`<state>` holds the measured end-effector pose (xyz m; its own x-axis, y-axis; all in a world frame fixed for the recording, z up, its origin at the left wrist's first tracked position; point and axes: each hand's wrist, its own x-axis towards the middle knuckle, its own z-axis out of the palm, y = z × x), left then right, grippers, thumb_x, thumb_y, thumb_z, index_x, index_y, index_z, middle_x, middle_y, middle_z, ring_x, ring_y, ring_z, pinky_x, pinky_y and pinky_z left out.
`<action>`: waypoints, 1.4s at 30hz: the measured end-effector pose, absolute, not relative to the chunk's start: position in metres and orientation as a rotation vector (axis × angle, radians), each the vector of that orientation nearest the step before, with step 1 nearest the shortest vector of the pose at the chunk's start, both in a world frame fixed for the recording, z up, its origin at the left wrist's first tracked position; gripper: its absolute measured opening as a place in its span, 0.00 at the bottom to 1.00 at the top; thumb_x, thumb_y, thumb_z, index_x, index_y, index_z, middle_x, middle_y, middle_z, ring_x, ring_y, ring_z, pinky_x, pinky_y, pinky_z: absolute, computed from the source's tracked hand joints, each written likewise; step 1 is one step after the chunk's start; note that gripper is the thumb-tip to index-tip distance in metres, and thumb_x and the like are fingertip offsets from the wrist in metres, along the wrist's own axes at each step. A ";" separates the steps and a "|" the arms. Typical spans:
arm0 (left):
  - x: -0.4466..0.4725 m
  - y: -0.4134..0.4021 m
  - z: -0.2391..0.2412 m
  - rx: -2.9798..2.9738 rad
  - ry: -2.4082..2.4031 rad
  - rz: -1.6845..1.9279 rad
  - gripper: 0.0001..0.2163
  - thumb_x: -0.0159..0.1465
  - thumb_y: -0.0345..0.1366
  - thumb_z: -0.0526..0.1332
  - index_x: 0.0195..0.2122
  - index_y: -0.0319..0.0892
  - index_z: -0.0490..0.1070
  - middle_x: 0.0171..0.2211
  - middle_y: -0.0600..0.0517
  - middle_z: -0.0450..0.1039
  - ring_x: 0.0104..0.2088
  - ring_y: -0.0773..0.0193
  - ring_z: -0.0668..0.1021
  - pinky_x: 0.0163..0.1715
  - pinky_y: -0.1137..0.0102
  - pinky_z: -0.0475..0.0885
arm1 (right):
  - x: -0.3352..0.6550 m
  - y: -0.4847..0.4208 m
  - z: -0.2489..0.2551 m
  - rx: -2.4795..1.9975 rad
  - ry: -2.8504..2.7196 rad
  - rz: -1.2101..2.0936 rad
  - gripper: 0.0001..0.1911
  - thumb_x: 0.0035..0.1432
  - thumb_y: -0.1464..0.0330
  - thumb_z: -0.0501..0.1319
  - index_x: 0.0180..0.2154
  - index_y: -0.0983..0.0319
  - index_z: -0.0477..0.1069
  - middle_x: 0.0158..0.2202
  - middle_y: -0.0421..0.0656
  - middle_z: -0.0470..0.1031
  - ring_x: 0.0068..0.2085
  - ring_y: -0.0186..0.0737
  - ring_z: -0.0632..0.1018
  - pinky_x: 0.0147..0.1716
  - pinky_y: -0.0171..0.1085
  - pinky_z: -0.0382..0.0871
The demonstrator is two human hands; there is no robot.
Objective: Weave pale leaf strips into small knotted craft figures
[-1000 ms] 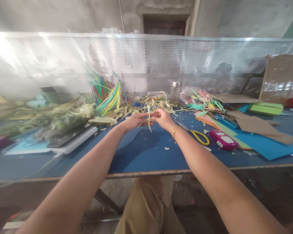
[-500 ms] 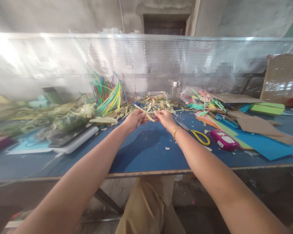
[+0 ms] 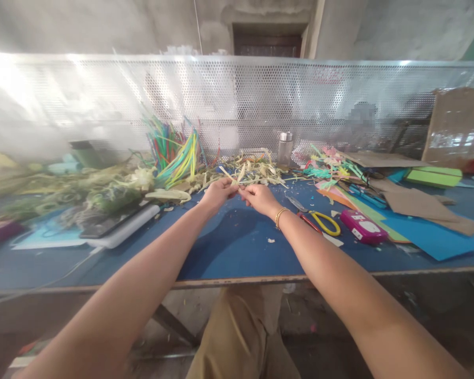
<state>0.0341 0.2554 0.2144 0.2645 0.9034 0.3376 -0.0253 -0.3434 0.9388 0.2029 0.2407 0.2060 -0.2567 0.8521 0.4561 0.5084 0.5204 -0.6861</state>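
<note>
Pale strip (image 3: 228, 176) slants up from your left hand (image 3: 216, 195), whose fingers pinch it over the tabletop (image 3: 229, 247), well back from the front edge; whether your right hand (image 3: 264, 200) pinches it too, I cannot tell.

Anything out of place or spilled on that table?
Loose scraps litter the table, some near the scissors, and a brown sheet lies askew over the blue sheet. Untidy rather than alarming. I see no spilled liquid; the far left is blurred.

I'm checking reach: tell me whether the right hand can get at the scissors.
Probably yes: the scissors lie close to the right hand with nothing on top. That hand seems busy with a pale strip, though.
</note>
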 end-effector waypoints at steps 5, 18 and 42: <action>0.037 0.257 0.213 1.544 0.872 1.338 0.21 0.51 0.44 0.69 0.44 0.39 0.74 0.29 0.51 0.77 0.29 0.66 0.76 0.32 0.70 0.68 | 0.202 0.240 0.208 -1.047 -1.925 0.581 0.17 0.61 0.61 0.58 0.23 0.62 0.72 0.18 0.37 0.72 0.22 0.32 0.72 0.27 0.32 0.62; 0.037 0.264 0.210 1.520 0.889 1.460 0.25 0.52 0.47 0.68 0.47 0.38 0.72 0.31 0.49 0.79 0.31 0.63 0.78 0.34 0.69 0.70 | 0.200 0.243 0.205 -0.975 -1.901 0.732 0.16 0.59 0.61 0.60 0.23 0.62 0.71 0.17 0.36 0.70 0.21 0.30 0.70 0.26 0.31 0.63; 0.040 0.251 0.209 1.518 0.850 1.125 0.14 0.51 0.41 0.71 0.36 0.40 0.75 0.27 0.52 0.75 0.26 0.68 0.75 0.31 0.70 0.68 | 0.199 0.248 0.199 -0.902 -1.313 1.062 0.20 0.44 0.52 0.69 0.28 0.62 0.72 0.23 0.37 0.72 0.24 0.29 0.69 0.23 0.30 0.62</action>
